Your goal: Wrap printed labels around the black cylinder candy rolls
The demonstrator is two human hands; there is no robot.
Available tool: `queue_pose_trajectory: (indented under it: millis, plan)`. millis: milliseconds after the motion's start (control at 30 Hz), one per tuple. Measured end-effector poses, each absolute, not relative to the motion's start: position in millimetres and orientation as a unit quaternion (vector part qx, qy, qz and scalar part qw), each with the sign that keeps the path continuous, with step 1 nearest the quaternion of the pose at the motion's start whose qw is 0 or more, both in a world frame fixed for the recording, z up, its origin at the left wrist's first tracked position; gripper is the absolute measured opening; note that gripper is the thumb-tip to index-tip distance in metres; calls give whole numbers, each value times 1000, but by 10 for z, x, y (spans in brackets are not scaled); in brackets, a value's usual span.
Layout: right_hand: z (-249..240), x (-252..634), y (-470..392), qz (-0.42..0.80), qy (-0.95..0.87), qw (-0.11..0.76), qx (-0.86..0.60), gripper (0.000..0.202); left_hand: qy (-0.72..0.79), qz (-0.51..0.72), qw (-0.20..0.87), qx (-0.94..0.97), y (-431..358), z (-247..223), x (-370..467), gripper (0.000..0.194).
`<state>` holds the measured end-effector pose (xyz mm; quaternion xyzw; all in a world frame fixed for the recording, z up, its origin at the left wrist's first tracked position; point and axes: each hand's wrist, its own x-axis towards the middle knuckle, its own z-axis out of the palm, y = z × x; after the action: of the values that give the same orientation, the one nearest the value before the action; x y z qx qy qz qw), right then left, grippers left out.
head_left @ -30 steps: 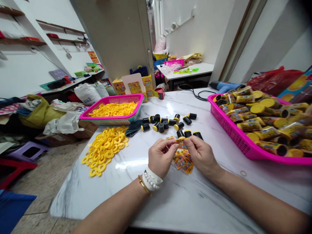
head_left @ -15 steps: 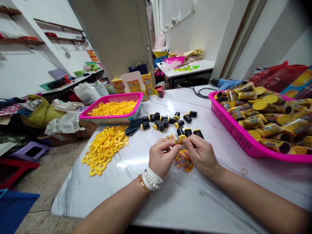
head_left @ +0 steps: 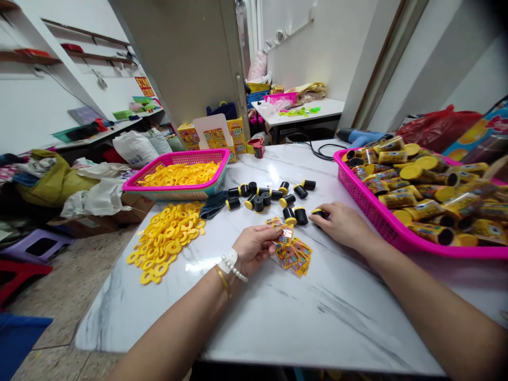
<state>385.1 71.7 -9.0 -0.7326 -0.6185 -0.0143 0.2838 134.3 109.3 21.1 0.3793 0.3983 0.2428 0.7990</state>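
My left hand (head_left: 254,247) pinches a small printed label (head_left: 286,232) between thumb and fingers, above a fanned pile of similar orange and purple labels (head_left: 297,259). To its right, my right hand (head_left: 344,225) has its fingers closed around a black cylinder with a yellow end (head_left: 318,213) on the table. Just left of that cylinder, two more like it, one of them a black roll (head_left: 300,216), stand close together. Several others, among them a black cylinder (head_left: 259,204), lie scattered further back.
At left stand a pink-rimmed basket (head_left: 130,185) of yellow rings and a loose heap of yellow rings (head_left: 169,238). A dark cloth (head_left: 214,206) lies beside them. On the right is a pink basket (head_left: 373,222) full of labelled cylinders, with a blue heat gun (head_left: 363,136) behind it.
My hands have moved apart. The right hand has gone right and taken hold of a black cylinder; the left keeps a label near the pile. The view has shifted slightly.
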Motion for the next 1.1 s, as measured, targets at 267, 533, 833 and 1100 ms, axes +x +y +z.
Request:
queue_pose_trajectory:
  millis: [267, 533, 833, 1100]
  plan:
    - [250, 3716, 593, 452, -433, 567, -535, 41, 402, 284, 818, 299, 1173, 204, 1338, 10]
    - [176, 3218, 466, 451, -480, 543, -521, 32, 365, 296, 844, 259, 1124, 167, 1368, 9]
    - [152, 3098, 366, 334, -547, 526, -559, 21, 354, 317, 839, 265, 1093, 134, 1378, 13]
    - [116, 3119, 404, 440, -515, 565, -471, 24, 364, 310, 788, 387, 1089, 139, 1355, 40]
